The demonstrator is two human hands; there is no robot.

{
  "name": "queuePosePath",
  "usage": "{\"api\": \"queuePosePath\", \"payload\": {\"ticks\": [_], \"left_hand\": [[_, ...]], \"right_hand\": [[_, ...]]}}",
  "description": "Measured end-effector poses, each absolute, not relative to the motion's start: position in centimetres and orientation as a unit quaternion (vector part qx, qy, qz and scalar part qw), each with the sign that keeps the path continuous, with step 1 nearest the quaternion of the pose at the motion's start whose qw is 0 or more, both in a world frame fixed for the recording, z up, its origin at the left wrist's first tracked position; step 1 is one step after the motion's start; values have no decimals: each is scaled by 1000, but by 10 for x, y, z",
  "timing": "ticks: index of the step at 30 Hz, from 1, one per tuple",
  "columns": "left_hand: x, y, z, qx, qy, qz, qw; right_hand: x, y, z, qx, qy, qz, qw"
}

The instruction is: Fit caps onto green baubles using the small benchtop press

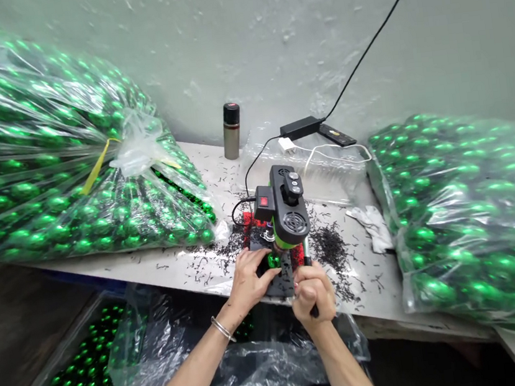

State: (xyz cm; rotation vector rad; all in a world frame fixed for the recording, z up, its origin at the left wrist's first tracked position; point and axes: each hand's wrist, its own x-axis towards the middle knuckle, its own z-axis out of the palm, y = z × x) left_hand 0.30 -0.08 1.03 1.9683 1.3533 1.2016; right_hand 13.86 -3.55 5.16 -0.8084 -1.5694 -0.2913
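A small black and green machine [288,205] with a red switch stands near the table's front edge. My left hand [250,277] reaches in from the left, its thumb and fingers closed around a shiny green ball [273,260] under the machine's head. On the right side, my right hand [314,291] is wrapped round a black lever handle [314,311], whose metal rod runs up beside the machine. Dark shavings [330,245] lie in a heap right of the machine and are scattered around its base.
Big clear bags of green balls stand at the left [47,162] and right [466,211]. Behind are a bottle [231,132], a power adapter [300,127] with cables and a plastic tray [326,178]. Below left, an open bag [80,377] holds green balls.
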Motion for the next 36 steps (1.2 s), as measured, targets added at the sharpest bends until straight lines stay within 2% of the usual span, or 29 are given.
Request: {"api": "queuePosePath", "payload": {"ticks": [4,7,13,17,21,26,31,33,36], "left_hand": [[0,-9,16,699,506,447,236],[-14,-33,20,714,491,459,197],[-53,-69,18,762,470,434,98],[-72,-23,31,734,529,426,24],[-84,52,54,718,607,339,-8],[-90,103,67,723,625,291,51],[-94,95,76,720,609,317,102],[-93,81,79,682,599,367,204],[-82,52,75,529,554,447,462]], "right_hand": [[135,-43,101,-393,-664,-64,632],[135,-47,129,-417,-667,-30,617],[136,-46,118,-389,-672,-43,629],[134,-45,108,-382,-663,-56,641],[133,-46,109,-377,-668,-58,639],[134,-48,107,-389,-671,-52,629],[135,-51,106,-396,-677,-25,620],[134,-51,106,-397,-676,-20,621],[132,-52,105,-400,-671,-22,625]]}}
